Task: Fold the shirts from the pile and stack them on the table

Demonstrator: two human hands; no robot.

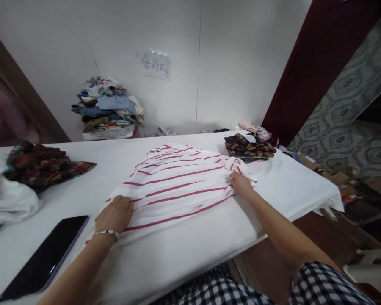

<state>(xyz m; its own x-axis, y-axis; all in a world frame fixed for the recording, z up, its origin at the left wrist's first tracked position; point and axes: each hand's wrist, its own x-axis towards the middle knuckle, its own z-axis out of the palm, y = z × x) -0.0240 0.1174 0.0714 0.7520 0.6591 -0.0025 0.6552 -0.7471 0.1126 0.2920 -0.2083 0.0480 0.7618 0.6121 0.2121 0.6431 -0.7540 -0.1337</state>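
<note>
L hand (114, 214): you're pressing it flat on striped shirt (178, 186), pinning the hem.
R hand (240, 183): pinching the bunched sleeve edge, keeping fabric taut.
Nearby: phone (44, 258) lying on table (178, 258) by L wrist.

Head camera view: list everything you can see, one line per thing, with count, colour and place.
striped shirt: one, white with red stripes, spread on the table's middle
table: one, white cover, fills the foreground
phone: one, black, lower left of the table
plaid garment: one heap, dark red and green, left
white cloth: one heap, far left edge
patterned garment: one folded, black and gold, far right of the table
clothes pile: one, mixed colours, against the wall
paper sign: one, white, on the wall
left hand: flat on the shirt's near left edge, bracelet at the wrist
right hand: fingers gripping bunched shirt cloth at right
</note>
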